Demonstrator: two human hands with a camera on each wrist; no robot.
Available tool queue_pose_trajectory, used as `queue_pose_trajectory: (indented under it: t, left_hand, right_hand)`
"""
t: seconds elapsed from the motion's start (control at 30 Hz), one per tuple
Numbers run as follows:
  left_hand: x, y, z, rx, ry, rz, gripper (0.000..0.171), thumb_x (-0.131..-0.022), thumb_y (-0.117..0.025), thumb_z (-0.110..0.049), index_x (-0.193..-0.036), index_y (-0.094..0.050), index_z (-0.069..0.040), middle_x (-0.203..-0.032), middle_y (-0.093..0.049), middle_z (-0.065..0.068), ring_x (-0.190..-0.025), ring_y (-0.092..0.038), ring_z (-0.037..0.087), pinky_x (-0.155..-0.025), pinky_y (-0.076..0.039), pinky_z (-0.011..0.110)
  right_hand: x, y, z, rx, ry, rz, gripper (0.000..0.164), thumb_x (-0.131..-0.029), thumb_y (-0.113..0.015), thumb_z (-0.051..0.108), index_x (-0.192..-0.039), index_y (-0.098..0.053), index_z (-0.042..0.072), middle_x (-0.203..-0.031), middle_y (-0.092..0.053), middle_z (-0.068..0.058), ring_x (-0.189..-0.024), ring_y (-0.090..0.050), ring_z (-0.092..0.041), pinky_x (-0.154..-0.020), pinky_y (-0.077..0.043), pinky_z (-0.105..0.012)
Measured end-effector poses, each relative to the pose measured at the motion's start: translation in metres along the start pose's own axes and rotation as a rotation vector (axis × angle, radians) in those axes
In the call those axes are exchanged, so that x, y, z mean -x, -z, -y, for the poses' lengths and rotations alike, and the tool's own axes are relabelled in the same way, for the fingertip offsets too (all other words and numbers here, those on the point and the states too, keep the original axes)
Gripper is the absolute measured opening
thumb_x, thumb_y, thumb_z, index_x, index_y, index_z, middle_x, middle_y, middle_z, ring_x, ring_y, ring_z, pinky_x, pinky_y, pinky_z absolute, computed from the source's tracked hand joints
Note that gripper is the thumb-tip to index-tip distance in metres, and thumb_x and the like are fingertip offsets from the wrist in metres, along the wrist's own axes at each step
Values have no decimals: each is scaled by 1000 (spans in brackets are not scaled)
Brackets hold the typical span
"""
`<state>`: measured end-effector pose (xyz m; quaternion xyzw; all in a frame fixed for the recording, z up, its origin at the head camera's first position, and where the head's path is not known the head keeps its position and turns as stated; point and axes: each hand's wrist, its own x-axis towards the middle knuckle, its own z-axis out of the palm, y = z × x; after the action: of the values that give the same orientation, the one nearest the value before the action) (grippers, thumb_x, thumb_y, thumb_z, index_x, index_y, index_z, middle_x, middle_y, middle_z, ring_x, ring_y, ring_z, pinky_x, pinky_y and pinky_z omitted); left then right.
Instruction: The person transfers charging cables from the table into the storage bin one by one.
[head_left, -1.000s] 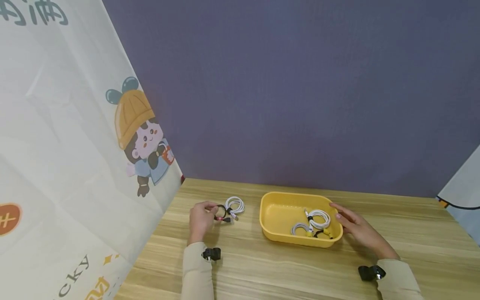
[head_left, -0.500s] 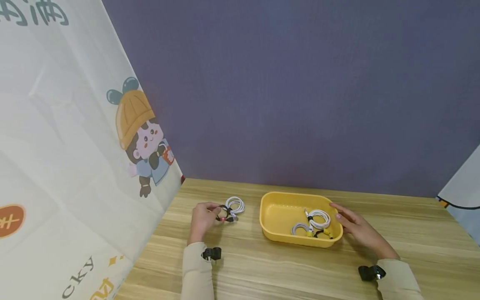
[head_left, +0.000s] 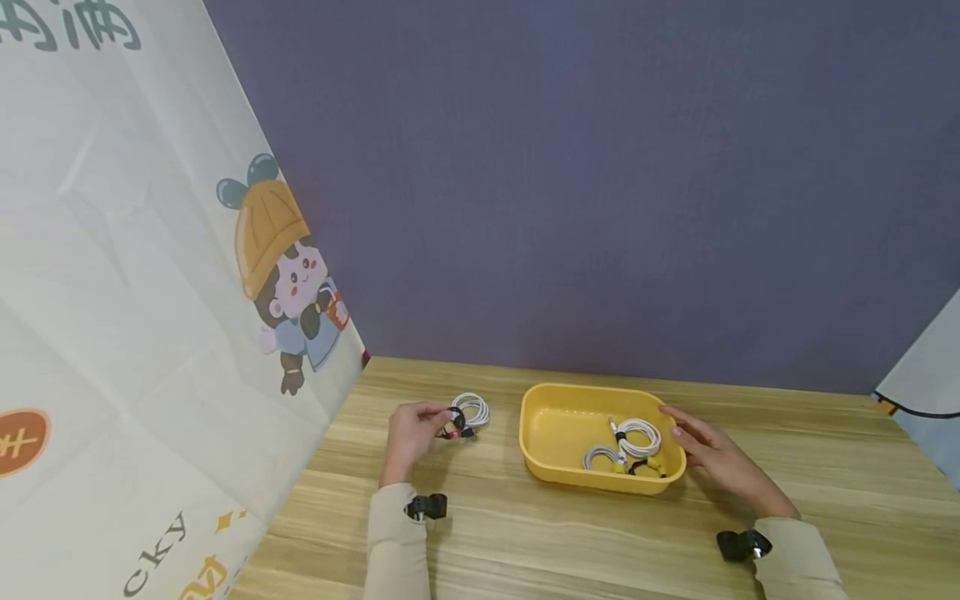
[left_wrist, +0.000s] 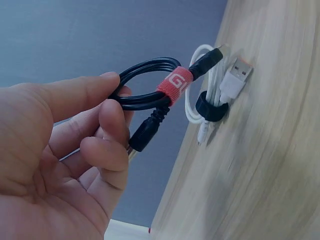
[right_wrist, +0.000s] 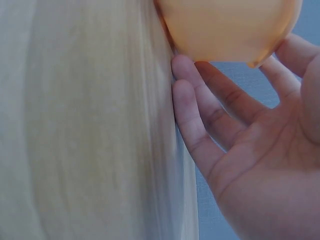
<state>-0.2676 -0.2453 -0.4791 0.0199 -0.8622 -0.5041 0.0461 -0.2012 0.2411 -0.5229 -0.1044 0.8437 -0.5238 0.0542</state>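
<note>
My left hand [head_left: 412, 433] pinches a coiled black cable [left_wrist: 150, 65] between thumb and fingertips. A red strap [left_wrist: 175, 86] binds this coil, and its black connectors stick out at both ends. Just beyond it a coiled white USB cable [left_wrist: 232, 85] with a black strap [left_wrist: 211, 107] lies on the wooden table. On the right, my right hand [head_left: 716, 458] holds the end of a yellow plastic basket [head_left: 558, 477], with thumb and index finger at the rim. In the right wrist view the other fingers [right_wrist: 190, 110] lie along its outside, low by the table.
Inside the basket, on its right side, lie a white coiled cable [head_left: 641, 439], a grey coiled cable [head_left: 597, 454] and a short black cable with yellow ends [head_left: 655, 465]. A dark blue panel [head_left: 600, 208] stands behind the table [head_left: 540, 542]; a printed white sheet [head_left: 150, 292] borders the left.
The left hand has shifted slightly right, lifting and tilting the black cable from beside the white coil so it overlaps that coil in the head view. The right hand and basket have stayed put.
</note>
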Motion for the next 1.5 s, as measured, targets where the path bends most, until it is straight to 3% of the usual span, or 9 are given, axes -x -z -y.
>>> queue_pose_trajectory:
  t: [0.37, 0.57, 0.7, 0.8, 1.07, 1.23, 1.37, 1.5]
  left_hand:
    - [-1, -13, -12, 61, -5, -22, 15, -91, -77, -16, -101, -81, -5, -88, -77, 11, -71, -66, 11, -62, -55, 25]
    - [-2, -23, -18, 119, -16, -35, 14, -92, -76, -11, -101, -79, -1, -92, -77, 17, -70, -71, 15, -72, -64, 44]
    - [-5, -31, -22, 130, -34, -63, 14, -92, -76, -12, -100, -80, -2, -90, -78, 16, -69, -71, 16, -66, -63, 34]
    - [-6, -38, -26, 121, -46, -88, 14, -92, -76, -14, -100, -80, -4, -87, -78, 14, -67, -71, 17, -57, -55, 23]
    - [-9, -51, -35, 143, -44, -121, 13, -92, -76, -14, -99, -80, -3, -80, -75, 13, -74, -73, 38, -52, -50, 21]
    - [-9, -54, -40, 178, -30, -121, 13, -90, -77, -12, -98, -79, -3, -78, -74, 9, -68, -71, 27, -52, -53, 21]
    - [-9, -57, -42, 186, -35, -135, 12, -91, -77, -12, -98, -79, -3, -78, -74, 10, -62, -68, 15, -52, -54, 21]
    - [-10, -61, -44, 198, -51, -155, 13, -91, -76, -11, -98, -79, 0, -79, -75, 12, -61, -68, 14, -52, -54, 21]
  right_hand:
    - [-8, 11, -8, 5, 12, 15, 55, -113, -39, 26, -162, -27, 5, -162, -22, -36, -108, -54, 18, -79, -62, -27]
    - [-14, 19, -11, 4, 11, 29, 55, -113, -39, 26, -162, -27, 6, -162, -23, -36, -108, -55, 17, -79, -62, -27]
    - [-22, 27, -14, 6, 6, 41, 55, -113, -39, 27, -162, -27, 6, -162, -24, -36, -107, -55, 17, -79, -62, -28]
    - [-28, 33, -16, 9, 3, 50, 55, -113, -39, 28, -162, -27, 7, -162, -23, -36, -107, -54, 18, -79, -62, -28]
    - [-39, 45, -20, 22, 12, 67, 55, -113, -40, 29, -163, -27, 9, -163, -23, -35, -107, -53, 19, -80, -62, -27]
    - [-39, 45, -21, 14, 11, 72, 55, -113, -40, 29, -163, -26, 10, -163, -23, -35, -107, -54, 19, -80, -62, -27]
    - [-38, 45, -19, 0, -2, 77, 56, -113, -40, 29, -163, -26, 11, -163, -21, -35, -110, -62, 6, -79, -62, -28]
    - [-37, 44, -16, 3, -11, 74, 56, -113, -40, 30, -163, -26, 12, -163, -22, -34, -120, -66, -28, -79, -62, -28]
